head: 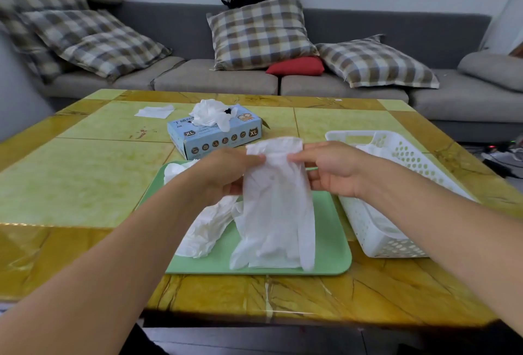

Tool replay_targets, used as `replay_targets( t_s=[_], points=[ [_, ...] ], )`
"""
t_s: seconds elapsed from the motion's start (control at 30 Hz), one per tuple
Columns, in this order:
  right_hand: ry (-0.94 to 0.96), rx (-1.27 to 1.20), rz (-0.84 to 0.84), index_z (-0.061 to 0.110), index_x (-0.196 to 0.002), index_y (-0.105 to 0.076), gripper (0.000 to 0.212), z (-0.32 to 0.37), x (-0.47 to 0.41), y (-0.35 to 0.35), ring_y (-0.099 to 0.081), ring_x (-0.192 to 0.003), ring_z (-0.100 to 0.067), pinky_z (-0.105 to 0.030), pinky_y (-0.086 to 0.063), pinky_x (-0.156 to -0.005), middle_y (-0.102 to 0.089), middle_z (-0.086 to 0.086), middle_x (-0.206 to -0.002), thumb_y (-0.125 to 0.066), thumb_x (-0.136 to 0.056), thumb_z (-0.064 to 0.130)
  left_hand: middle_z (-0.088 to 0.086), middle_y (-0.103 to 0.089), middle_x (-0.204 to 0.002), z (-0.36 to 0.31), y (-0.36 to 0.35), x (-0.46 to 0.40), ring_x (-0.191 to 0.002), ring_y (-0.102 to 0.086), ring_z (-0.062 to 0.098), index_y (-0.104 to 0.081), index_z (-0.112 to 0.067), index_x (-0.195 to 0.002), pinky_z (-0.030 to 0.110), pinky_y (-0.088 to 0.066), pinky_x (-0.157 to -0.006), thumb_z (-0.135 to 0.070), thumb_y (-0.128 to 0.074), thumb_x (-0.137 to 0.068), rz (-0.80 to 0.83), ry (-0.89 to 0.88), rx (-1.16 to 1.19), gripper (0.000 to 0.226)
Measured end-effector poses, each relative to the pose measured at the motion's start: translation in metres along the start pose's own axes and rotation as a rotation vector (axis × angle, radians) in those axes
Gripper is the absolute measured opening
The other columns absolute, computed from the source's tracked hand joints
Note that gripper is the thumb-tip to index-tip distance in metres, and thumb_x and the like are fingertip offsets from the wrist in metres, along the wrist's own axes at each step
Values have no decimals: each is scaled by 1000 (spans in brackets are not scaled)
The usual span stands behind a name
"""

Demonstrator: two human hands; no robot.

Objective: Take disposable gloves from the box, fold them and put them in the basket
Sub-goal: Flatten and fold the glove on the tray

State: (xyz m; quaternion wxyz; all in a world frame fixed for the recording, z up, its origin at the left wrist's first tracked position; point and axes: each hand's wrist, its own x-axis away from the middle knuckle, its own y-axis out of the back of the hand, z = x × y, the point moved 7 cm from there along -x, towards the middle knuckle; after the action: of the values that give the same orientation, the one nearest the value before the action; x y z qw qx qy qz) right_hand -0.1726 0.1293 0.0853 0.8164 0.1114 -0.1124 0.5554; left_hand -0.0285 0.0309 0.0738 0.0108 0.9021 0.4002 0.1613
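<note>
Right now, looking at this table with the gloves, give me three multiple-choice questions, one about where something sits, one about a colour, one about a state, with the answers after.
1. Where does the white basket sit relative to the tray?
A. On the person's right of it
B. On the person's left of it
C. On top of it

2. What colour is the tray?
A. Red
B. Light green
C. Black

3. What are the hands doing with the glove?
A. Both hands pinch its upper end
B. Only one hand touches it
C. Neither hand touches it

Answers:
1. A, the basket stands on the table beside the tray's right edge.
2. B, the tray's bare surface shows pale green.
3. A, the left hand and the right hand each hold the glove near its top, so it hangs down to the tray.
</note>
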Motion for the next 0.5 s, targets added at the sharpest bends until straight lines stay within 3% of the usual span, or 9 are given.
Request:
replay_targets(
  t_s=[0.07,0.17,0.23,0.27,0.37,0.5],
  points=[
    [249,-17,-83,4,-113,-71,18,28,2,6,-70,-76,-17,-32,-58,-76,-75,-11,-102,-60,-98,7,15,-76,-100,-29,3,-1,-78,-70,18,-76,-7,-97,42,-58,-81,-26,-65,-97,-112,-260,17,22],
    [681,107,-163,5,-112,-72,18,75,33,11,-73,-97,-15,-26,-57,-88,-76,-5,-107,-61,-99,7,3,-78,-93,-81,10,31,-79,-68,10,-78,-16,-97,31,-56,-78,-23,-62,-100,-237,-763,-70,17],
    [793,254,-164,7,-109,-75,16,81,47,10,-72,-100,-10,-22,-56,-87,-77,2,-104,-66,-96,7,-9,-78,-97,-90,11,49,-89,-71,5,-76,-27,-104,24,-55,-83,-20,-67,-97,-277,-942,-239,14],
    [758,318,-139,8,-106,-76,15,71,45,9,-73,-98,-11,-23,-56,-85,-77,4,-102,-69,-93,6,-15,-76,-100,-83,11,51,-93,-70,1,-76,-31,-105,21,-53,-87,-18,-70,-94,-266,-938,-337,18],
    [527,682,-56,16,-97,-80,15,24,20,-1,-72,-93,-27,-46,-57,-88,-79,-2,-94,-77,-86,5,-20,-74,-99,-36,-3,33,-93,-67,-5,-79,-31,-98,16,-52,-88,-14,-79,-84,-75,-757,-680,22],
    [391,1191,141,21,-98,-80,18,-28,12,-21,-69,-91,-12,-41,-57,-86,-76,8,-95,-70,-87,12,-13,-76,-97,19,-24,13,-88,-66,2,-81,-28,-96,27,-54,-88,-24,-82,-82,211,-524,-998,14]
  ],
)
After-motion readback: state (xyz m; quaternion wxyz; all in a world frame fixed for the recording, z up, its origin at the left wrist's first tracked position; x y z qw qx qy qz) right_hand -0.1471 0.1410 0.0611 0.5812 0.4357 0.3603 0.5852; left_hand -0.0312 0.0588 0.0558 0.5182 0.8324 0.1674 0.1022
